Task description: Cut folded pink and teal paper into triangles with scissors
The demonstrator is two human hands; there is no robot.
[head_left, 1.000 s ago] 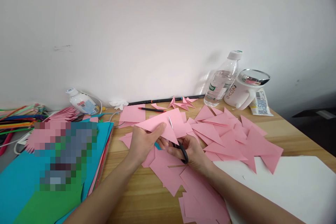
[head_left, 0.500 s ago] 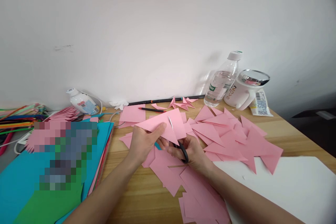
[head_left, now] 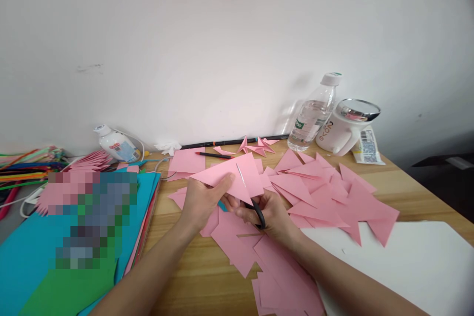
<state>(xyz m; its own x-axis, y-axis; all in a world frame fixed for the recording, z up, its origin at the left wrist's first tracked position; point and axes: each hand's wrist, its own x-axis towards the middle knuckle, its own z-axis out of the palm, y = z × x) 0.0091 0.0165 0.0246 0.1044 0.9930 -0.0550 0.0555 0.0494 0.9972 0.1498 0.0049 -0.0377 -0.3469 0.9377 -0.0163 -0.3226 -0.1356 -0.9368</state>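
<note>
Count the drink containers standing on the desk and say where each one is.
2. A clear water bottle stands at the back right near the wall, and a white mug with a shiny lid stands just right of it. None seems hidden.

Left hand (head_left: 202,200) raised, thumb pinching against fingers; right hand (head_left: 272,215) curled in closed grip, forearms converging.

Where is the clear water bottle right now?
In the head view, the water bottle stands at the far right of the wooden table, by the wall, just left of the white mug and behind the scattered pink paper triangles.
</note>
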